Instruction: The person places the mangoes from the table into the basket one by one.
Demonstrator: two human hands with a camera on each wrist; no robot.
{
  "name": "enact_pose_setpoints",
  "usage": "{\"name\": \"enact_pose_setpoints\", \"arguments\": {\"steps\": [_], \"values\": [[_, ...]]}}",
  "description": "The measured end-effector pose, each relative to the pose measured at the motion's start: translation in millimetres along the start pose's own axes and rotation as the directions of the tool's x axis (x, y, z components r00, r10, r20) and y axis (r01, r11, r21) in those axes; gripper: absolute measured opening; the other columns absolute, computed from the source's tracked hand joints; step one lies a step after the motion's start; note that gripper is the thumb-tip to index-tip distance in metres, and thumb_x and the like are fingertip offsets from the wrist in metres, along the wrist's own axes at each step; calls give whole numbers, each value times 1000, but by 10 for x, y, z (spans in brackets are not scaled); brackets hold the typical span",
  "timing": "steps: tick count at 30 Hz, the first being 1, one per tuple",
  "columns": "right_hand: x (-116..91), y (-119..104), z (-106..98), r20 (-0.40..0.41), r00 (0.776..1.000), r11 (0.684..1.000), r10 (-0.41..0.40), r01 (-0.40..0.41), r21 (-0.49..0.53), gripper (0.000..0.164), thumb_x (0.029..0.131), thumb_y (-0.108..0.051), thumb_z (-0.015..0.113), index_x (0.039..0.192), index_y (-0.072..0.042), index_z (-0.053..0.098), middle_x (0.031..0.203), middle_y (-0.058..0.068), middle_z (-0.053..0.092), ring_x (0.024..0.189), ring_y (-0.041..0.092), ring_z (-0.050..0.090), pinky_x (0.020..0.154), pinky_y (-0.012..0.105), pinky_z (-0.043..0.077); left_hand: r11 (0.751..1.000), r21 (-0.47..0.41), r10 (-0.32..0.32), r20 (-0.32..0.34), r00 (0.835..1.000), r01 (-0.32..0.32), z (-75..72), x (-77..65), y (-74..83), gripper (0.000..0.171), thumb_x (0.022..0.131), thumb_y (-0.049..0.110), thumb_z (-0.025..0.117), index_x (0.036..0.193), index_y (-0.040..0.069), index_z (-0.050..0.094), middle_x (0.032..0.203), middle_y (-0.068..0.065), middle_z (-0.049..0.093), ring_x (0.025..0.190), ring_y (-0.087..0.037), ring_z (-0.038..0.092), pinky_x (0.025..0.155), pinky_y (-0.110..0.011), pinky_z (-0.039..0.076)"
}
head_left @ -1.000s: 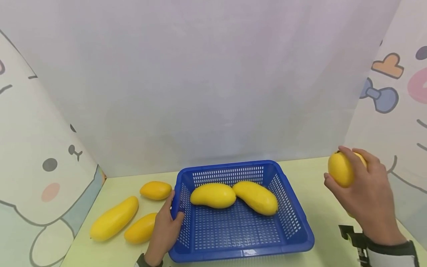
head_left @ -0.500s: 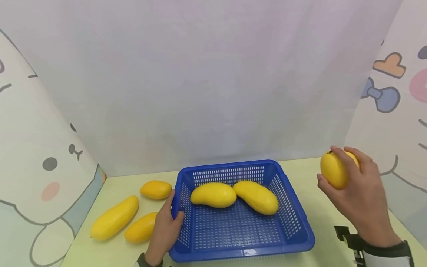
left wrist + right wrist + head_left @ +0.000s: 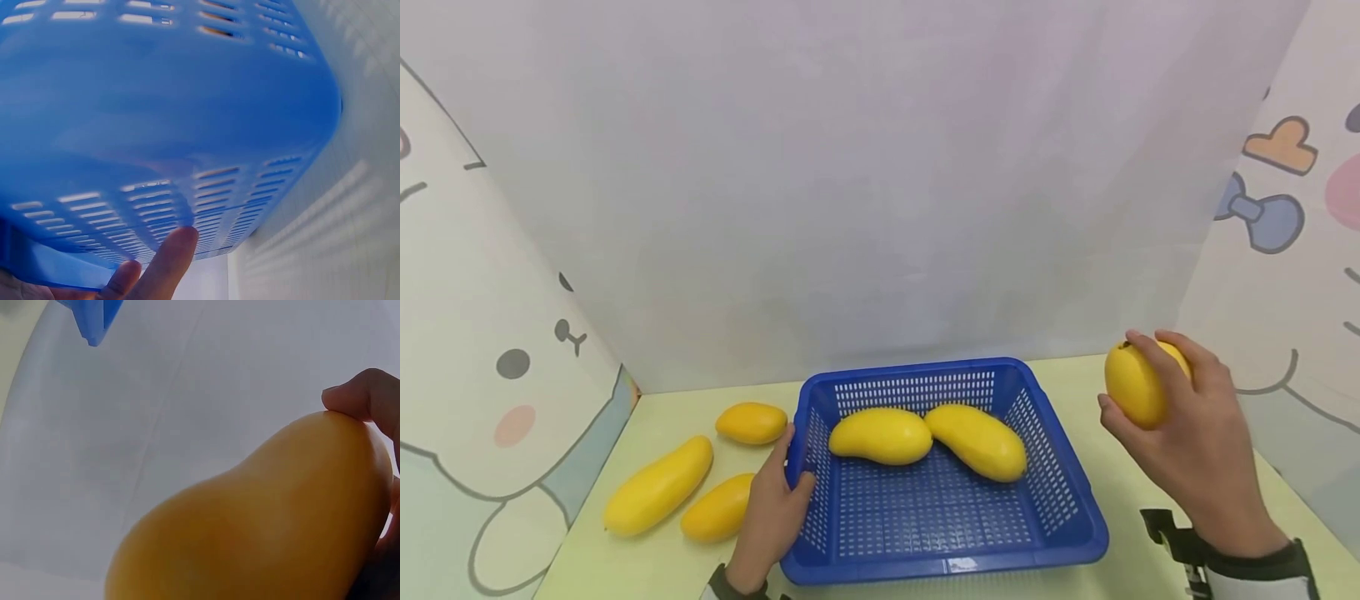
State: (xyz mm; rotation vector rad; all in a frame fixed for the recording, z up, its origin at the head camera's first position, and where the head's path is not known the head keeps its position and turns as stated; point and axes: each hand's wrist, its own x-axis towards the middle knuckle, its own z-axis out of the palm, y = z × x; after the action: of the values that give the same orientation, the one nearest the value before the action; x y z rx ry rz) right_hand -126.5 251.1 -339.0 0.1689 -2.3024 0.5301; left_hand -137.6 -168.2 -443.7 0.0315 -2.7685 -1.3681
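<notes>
With your right hand (image 3: 1198, 442) you are gripping a yellow mango (image 3: 1135, 387), your fingers (image 3: 1161, 364) curling over its top and your thumb (image 3: 1120, 423) pressing its left side. You are holding this mango to the right of the basket, apart from its rim; the right wrist view is showing a smooth body with a shallow dip along one side.

With your left hand (image 3: 771, 508) you are gripping the left side of the blue perforated plastic basket (image 3: 880, 570), and in the left wrist view fingertips are touching its slotted outer wall.

Inside, two more mangoes are lying toward the back: the left basket mango (image 3: 880, 436) is lying crosswise, the right basket mango (image 3: 977, 443) is slanting toward the right wall, and their ends are meeting.

Left of the basket, three mangoes are resting on the pale green tabletop (image 3: 625, 575): a small orange-yellow mango (image 3: 751, 423) near the basket, a long yellow mango (image 3: 658, 486) farther left, and a plump orange-yellow mango (image 3: 717, 508) partly hiding behind your left hand.

Beyond, a pale backdrop (image 3: 880, 167) is standing between a left cartoon panel (image 3: 445, 333) and a right cartoon panel (image 3: 1300, 292).
</notes>
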Motion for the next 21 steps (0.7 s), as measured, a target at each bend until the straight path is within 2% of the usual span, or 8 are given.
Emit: {"name": "enact_pose_setpoints", "arguments": {"steps": [8,21], "values": [[-11,-67,22,-6,999,999,-35,35,24,82,57,-17,80,133,-22,51,132,19,43,104,43,44,66,65,47,1000,5,-10,11,1000,10,-12,9,17,67,88,13,51,148,10,20,149,-13,28,130,-28,34,100,-47,35],[-28,-174,36,-8,995,994,-103,103,32,80,57,-20,79,132,-19,52,130,19,44,105,41,45,65,62,49,1000,0,-2,-10,1000,2,-4,-9,19,67,88,12,53,147,9,22,148,-13,30,128,-28,37,98,-46,37]]}}
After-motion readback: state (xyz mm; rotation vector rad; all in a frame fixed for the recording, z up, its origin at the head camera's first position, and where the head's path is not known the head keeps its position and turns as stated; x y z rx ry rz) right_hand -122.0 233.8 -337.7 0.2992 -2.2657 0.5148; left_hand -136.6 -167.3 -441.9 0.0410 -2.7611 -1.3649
